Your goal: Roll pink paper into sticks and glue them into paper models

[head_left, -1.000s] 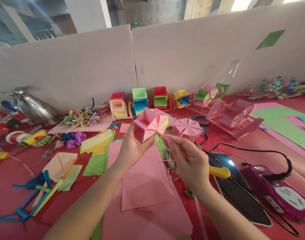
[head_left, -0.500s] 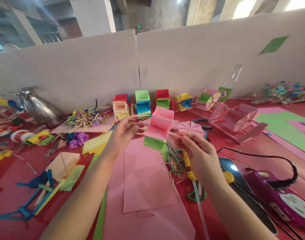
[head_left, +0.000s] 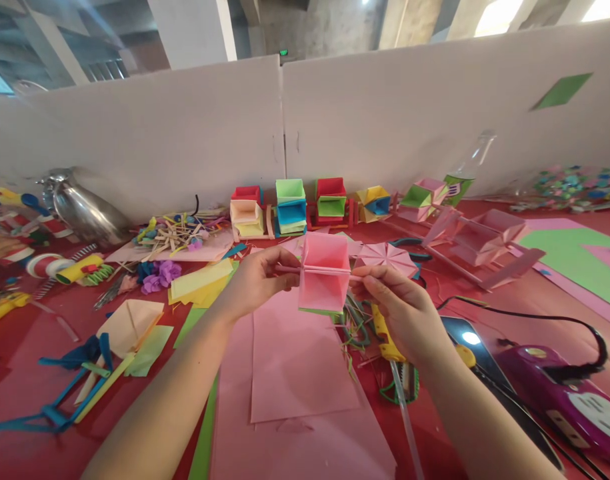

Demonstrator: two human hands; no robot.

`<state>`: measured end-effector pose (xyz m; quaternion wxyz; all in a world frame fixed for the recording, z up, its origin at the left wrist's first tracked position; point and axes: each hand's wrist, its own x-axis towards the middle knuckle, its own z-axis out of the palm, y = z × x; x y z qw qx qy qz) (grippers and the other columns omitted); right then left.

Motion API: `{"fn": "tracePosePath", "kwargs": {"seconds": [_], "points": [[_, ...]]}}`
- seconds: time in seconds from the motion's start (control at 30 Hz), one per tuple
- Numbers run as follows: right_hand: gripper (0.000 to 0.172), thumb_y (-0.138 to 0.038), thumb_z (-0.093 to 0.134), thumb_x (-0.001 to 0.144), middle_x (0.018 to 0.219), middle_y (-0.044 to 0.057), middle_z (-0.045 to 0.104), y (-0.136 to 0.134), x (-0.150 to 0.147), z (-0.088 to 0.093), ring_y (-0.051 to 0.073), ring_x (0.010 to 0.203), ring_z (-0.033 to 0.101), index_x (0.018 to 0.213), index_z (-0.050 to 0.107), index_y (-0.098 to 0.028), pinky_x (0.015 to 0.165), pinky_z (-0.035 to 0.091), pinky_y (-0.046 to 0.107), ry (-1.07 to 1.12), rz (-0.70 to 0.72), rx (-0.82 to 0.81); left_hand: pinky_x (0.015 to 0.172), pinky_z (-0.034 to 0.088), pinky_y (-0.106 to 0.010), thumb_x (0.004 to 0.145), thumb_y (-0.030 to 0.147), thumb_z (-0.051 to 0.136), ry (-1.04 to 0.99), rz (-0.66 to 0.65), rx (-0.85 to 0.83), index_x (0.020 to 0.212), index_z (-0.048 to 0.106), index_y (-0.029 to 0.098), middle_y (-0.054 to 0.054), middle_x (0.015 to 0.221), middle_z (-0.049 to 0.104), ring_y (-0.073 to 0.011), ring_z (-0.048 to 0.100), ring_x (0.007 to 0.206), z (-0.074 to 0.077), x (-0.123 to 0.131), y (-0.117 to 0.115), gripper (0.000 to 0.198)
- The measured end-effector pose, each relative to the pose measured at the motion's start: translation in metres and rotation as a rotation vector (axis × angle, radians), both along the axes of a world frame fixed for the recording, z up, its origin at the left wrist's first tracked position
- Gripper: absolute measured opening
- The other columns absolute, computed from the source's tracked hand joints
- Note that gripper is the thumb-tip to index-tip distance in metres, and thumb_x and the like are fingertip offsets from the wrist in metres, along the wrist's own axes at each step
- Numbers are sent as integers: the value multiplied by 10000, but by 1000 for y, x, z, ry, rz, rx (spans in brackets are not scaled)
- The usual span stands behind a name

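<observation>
A pink paper wheel of box-shaped folds [head_left: 325, 290] hangs above the pink paper sheets [head_left: 299, 373], a green strip showing along its lower edge. A thin pink rod sticks out at both its sides. My left hand [head_left: 272, 273] pinches the rod's left end, thumb below and fingers above. At the right end, my right hand [head_left: 385, 287] grips the rod between thumb and fingertips. Just under my right hand lie a yellow glue gun [head_left: 386, 333] and scissors, partly hidden by paper scraps.
Colourful paper wheels [head_left: 291, 207] on stands line the back by a white partition [head_left: 185, 127]. A steel jug [head_left: 85, 207] stands left. To the right lie a phone [head_left: 485, 360], a purple power socket [head_left: 559, 380] with a black cable, and a pink paper model [head_left: 485, 243].
My left hand has closed on the rod's left end, where its fingers were spread before. The pink paper wheel has turned and levelled, so two open pockets face me.
</observation>
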<state>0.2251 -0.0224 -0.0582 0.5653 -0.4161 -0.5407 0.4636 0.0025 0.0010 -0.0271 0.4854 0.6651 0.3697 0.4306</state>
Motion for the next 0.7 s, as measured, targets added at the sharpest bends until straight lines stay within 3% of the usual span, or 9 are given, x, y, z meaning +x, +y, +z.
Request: {"fn": "tracePosePath", "kwargs": {"seconds": [0.23, 0.37, 0.57, 0.7], "points": [[237, -353, 599, 783, 901, 53, 683, -3, -6, 3, 161, 815, 634, 968, 563, -210, 737, 505, 327, 23, 49, -9, 592, 480, -269, 707, 241, 627, 29, 68, 30, 759, 609, 179, -15, 703, 639, -138, 596, 628, -2, 4, -1, 83], [329, -349, 653, 733, 915, 57, 684, -1, -6, 4, 156, 796, 628, 1005, 535, -207, 665, 500, 294, -37, -5, 39, 604, 477, -269, 702, 246, 636, -10, 113, 22, 759, 612, 179, -12, 671, 643, -146, 607, 634, -6, 2, 3, 92], [235, -384, 609, 757, 802, 30, 669, 2, -2, -1, 151, 695, 607, 898, 612, -196, 586, 468, 276, -242, -118, 82, 619, 472, -276, 707, 259, 645, 29, 76, 15, 786, 606, 176, -8, 671, 625, -144, 600, 635, -7, 2, 3, 120], [147, -326, 564, 797, 814, 39, 646, 3, 3, 6, 181, 786, 585, 816, 649, -209, 691, 455, 324, -588, -137, 318, 615, 464, -275, 712, 310, 651, 71, 92, 7, 802, 608, 168, -15, 678, 639, -147, 602, 636, -9, 5, 2, 174]]}}
